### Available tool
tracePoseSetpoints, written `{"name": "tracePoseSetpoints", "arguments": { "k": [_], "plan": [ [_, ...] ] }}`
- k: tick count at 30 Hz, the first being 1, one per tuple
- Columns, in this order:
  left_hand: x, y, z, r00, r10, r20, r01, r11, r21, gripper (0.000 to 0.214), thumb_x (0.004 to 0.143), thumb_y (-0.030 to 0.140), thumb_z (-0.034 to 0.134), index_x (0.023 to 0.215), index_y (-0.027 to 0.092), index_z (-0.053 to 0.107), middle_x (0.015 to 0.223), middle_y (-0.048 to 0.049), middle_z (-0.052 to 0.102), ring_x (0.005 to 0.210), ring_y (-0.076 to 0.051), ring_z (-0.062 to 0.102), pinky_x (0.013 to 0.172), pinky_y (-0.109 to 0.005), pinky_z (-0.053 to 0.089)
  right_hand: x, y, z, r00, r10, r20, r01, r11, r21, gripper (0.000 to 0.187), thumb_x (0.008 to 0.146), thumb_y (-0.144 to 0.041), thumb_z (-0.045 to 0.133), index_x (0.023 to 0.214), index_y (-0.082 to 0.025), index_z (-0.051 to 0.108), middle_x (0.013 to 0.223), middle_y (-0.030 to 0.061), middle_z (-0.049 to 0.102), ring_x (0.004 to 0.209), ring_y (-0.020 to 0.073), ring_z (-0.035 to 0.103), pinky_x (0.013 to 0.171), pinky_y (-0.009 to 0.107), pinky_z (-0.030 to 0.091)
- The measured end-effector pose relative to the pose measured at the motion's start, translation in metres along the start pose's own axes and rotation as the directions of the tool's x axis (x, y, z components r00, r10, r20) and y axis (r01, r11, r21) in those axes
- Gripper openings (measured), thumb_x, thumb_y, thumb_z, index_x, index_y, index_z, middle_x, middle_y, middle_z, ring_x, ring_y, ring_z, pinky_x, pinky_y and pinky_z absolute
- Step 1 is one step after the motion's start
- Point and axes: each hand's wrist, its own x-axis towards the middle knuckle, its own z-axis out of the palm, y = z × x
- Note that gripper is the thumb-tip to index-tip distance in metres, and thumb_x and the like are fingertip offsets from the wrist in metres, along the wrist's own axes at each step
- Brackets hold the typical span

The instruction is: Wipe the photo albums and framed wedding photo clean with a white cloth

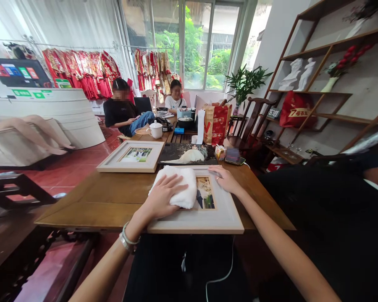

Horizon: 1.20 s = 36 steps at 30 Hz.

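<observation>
A folded white cloth (184, 188) lies on a framed picture (228, 216) at the near edge of the table. My left hand (165, 195) rests flat on the cloth with its fingers spread, pressing down from above. The cloth covers the left part of the frame's surface and some of the small photo (208, 193) in the middle. On the frame's far right border lies my right hand (225, 178), its fingers stretched out and apart. A second framed picture (130, 166) lies face up farther left, apart from both hands.
Behind the frames are a dark tea tray (164, 153), a white teapot (156, 129), a red paper bag (216, 123) and a phone (234, 156). Two people sit beyond the wooden table (97, 201). A white cable (222, 279) hangs near my lap.
</observation>
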Motion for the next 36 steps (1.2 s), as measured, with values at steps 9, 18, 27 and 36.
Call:
{"name": "tracePoseSetpoints", "arguments": {
  "k": [9, 18, 27, 36],
  "plan": [
    [0.004, 0.008, -0.006, 0.996, -0.077, 0.037, 0.076, 0.997, 0.035, 0.054, 0.082, 0.028, 0.049, 0.136, 0.027, 0.045, 0.149, -0.0046, 0.035, 0.139, -0.028, 0.027, 0.113, -0.05, 0.018, 0.001, -0.002, -0.003, 1.0, 0.007, -0.017, -0.007, 1.0, 0.021, 0.061, 0.061, 0.004, 0.04, 0.111, -0.02, 0.066, 0.118, 0.0061, 0.065, 0.116, 0.0213, 0.055, 0.107, 0.043, 0.035],
    [0.042, 0.004, -0.006, 0.974, -0.219, 0.065, 0.211, 0.972, 0.107, 0.05, 0.091, 0.039, 0.038, 0.136, 0.018, 0.044, 0.147, -0.0164, 0.036, 0.136, -0.036, 0.03, 0.107, -0.057, 0.023, -0.002, 0.003, 0.0, 1.0, 0.017, 0.002, -0.016, 0.999, -0.038, 0.06, 0.061, 0.004, 0.041, 0.111, -0.017, 0.066, 0.117, 0.0083, 0.066, 0.114, 0.0234, 0.057, 0.106, 0.044, 0.037],
    [-0.02, 0.062, -0.027, 0.972, -0.123, 0.2, 0.116, 0.992, 0.047, 0.06, 0.08, 0.029, 0.053, 0.139, 0.028, 0.041, 0.149, -0.0083, 0.036, 0.139, -0.032, 0.026, 0.111, -0.055, 0.019, 0.0, 0.01, 0.006, 0.997, -0.055, 0.047, 0.06, 0.992, -0.113, 0.058, 0.064, 0.003, 0.04, 0.113, -0.017, 0.064, 0.123, 0.0098, 0.062, 0.117, 0.0217, 0.054, 0.106, 0.044, 0.036],
    [-0.033, 0.093, -0.023, 0.973, -0.113, 0.199, 0.123, 0.992, -0.04, 0.066, 0.078, 0.031, 0.056, 0.141, 0.03, 0.036, 0.15, -0.0092, 0.032, 0.139, -0.035, 0.024, 0.11, -0.06, 0.019, -0.003, 0.012, 0.008, 0.993, -0.116, 0.031, 0.119, 0.987, -0.112, 0.064, 0.062, 0.004, 0.038, 0.117, -0.018, 0.062, 0.125, 0.0086, 0.06, 0.119, 0.0201, 0.052, 0.108, 0.044, 0.035]
  ]
}}
